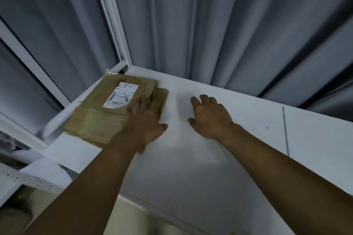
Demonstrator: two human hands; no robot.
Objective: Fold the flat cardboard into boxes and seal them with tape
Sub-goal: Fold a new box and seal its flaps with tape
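Stack of flat cardboard (99,114), bearing 1 white label (120,97), lies at the far left corner of the white bench (210,173). The left grip (147,120) rests flat on the stack's right edge, fingers extended. The right grip (210,116), fingers spread, lies on the bench, apart from the stack.

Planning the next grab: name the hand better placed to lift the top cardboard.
Left. The left hand rests on the flattened cardboard stack; the right hand is over the white table, apart from it.
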